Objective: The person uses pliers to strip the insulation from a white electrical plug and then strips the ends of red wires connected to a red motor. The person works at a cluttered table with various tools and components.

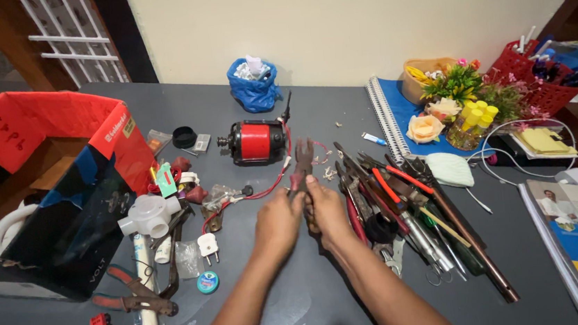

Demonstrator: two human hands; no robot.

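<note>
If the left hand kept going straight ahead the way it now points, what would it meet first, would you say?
Probably the red motor. The left hand, gripping the pliers together with the right hand, points away toward it across bare table; depth is hard to judge.

A red electric motor is set on the grey table, a blue bag behind it. A white plug, artificial flowers and a spiral notebook are seen nearby.
</note>
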